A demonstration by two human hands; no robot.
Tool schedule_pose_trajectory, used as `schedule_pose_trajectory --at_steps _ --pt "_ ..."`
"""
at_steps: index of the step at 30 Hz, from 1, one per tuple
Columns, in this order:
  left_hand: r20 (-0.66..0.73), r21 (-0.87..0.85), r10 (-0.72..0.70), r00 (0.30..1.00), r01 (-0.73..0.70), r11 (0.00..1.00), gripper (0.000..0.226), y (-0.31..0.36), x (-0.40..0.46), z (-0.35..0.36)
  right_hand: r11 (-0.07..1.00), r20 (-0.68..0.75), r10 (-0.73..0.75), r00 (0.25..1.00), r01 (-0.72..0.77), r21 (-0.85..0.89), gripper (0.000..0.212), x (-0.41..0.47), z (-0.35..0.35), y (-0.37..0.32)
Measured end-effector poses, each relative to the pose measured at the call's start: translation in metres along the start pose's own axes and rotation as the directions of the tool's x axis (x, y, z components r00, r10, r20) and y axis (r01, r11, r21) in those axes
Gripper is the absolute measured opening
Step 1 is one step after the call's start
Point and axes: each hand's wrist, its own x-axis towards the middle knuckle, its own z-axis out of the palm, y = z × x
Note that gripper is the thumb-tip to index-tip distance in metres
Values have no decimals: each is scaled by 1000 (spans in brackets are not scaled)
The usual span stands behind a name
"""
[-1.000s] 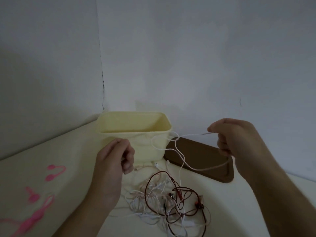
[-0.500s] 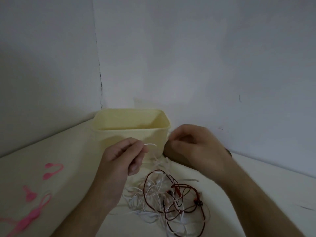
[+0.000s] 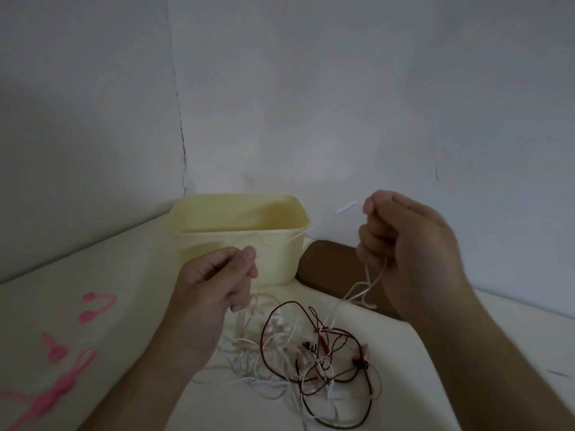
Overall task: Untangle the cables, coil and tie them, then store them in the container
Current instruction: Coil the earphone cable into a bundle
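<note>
A tangle of dark red and white cables (image 3: 314,359) lies on the cream table in front of me. My left hand (image 3: 214,284) pinches one end of a thin white cable (image 3: 329,217) in front of the pale yellow container (image 3: 236,241). That cable runs up and right, blurred, to my right hand (image 3: 404,244), which grips it with curled fingers. From my right hand more white cable (image 3: 357,290) hangs down into the tangle.
Several pink cable ties (image 3: 62,346) lie on the table at the left. A dark brown lid or tray (image 3: 333,269) lies behind the tangle, right of the container. Grey walls meet in a corner behind the container.
My right hand has swung out to the right and up from near the container, stretching the white cable between both hands. My left hand has stayed in front of the container.
</note>
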Motion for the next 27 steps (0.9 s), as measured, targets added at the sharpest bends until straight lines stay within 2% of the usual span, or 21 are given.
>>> schedule_pose_trajectory --at_steps 3,7,11,13,15,19,21,23,25,27 --pt "17 -138 -30 999 32 990 40 3 0 1 998 -74 -33 997 37 49 28 3 -5 -4" --pt "53 -299 -66 996 79 951 31 4 3 -7 987 -205 -94 974 118 109 32 4 -10 -7" --pt "69 -338 -71 995 90 937 35 4 4 -13 984 -336 -92 937 137 111 34 8 -20 -11" --pt "48 -297 -64 997 75 952 35 3 3 -11 994 -328 -67 942 92 62 32 10 -23 -9" --pt "-17 -202 -68 998 63 977 32 0 3 -11 999 -246 -41 968 48 21 29 10 -23 -6" --pt "-145 37 -46 988 52 998 28 -5 4 -9 997 22 -32 999 34 -72 23 5 -16 -6" --pt "-157 266 30 987 13 964 25 -7 3 -5 994 162 4 987 14 -109 24 2 -10 -3" --pt "-186 397 90 978 -9 918 18 -10 0 0 981 286 47 957 9 -191 26 -2 -4 2" --pt "-142 494 145 979 -57 867 27 -10 -5 4 938 380 83 921 57 -343 26 -8 3 8" --pt "3 527 194 981 -166 834 43 -7 -8 5 867 464 119 878 136 -479 25 -15 13 14"
